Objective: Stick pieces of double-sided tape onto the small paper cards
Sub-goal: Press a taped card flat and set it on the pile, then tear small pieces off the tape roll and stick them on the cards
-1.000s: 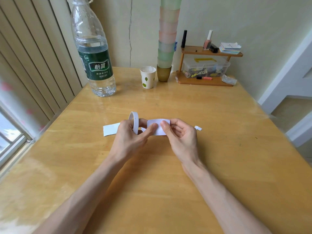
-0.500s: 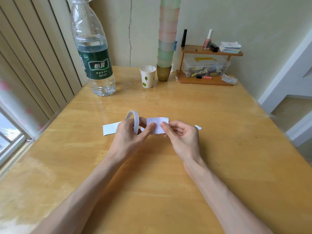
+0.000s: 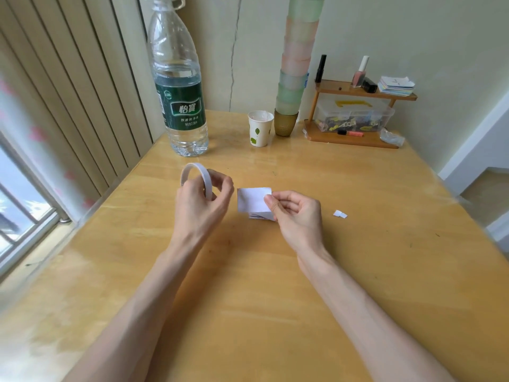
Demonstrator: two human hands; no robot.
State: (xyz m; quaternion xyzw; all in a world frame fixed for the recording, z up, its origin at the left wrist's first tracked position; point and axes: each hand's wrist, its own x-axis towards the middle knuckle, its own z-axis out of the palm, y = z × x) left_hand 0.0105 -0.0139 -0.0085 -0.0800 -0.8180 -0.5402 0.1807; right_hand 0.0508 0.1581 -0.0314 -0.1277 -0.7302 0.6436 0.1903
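Your left hand (image 3: pixel 201 199) grips the tape roll (image 3: pixel 196 180) left of centre — right hand (image 3: pixel 296 213) pinches the card (image 3: pixel 253 200) just beside it, long axis level.

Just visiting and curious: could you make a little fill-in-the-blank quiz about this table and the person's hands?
1. Of the left hand and right hand, the ____ one pinches the small white paper card.
2. The left hand grips a white ring-shaped roll of double-sided ____.
3. A tiny white paper scrap lies on the yellowish wooden table, on the ____ side of the right hand.
4. The large clear plastic water bottle wears a dark ____ label.
Missing words: right; tape; right; green.
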